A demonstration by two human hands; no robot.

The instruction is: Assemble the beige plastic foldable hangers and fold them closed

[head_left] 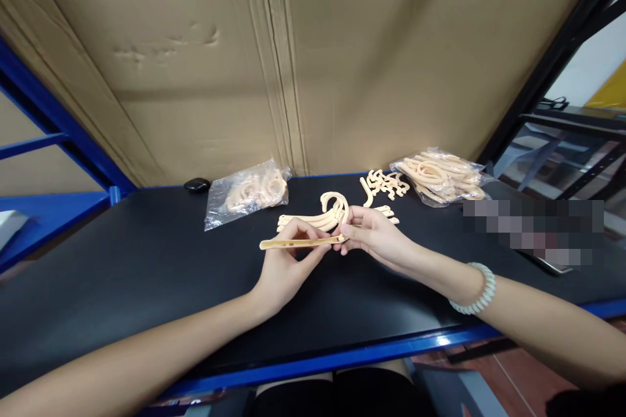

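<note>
My left hand [283, 277] is closed on a long, thin cream plastic strip, which looks like a hanger arm [274, 244]. The strip lies nearly level, its free end pointing left. My right hand [379, 238] pinches the strip's right end, where a small cream piece shows between the fingertips; its shape is partly hidden. Just behind the hands, a curved cream hanger hook [336, 197] rises by the right fingers; whether it touches them I cannot tell. Several more cream hanger arms [306, 220] lie side by side on the black table [161, 273], partly covered by my hands.
A clear bag of cream rings [254, 190] lies at the back left beside a black object [197, 185]. Small loose hooks [386, 184] are piled at the back right, next to a fuller bag of cream parts [443, 176]. A cardboard wall [195, 65] closes the back.
</note>
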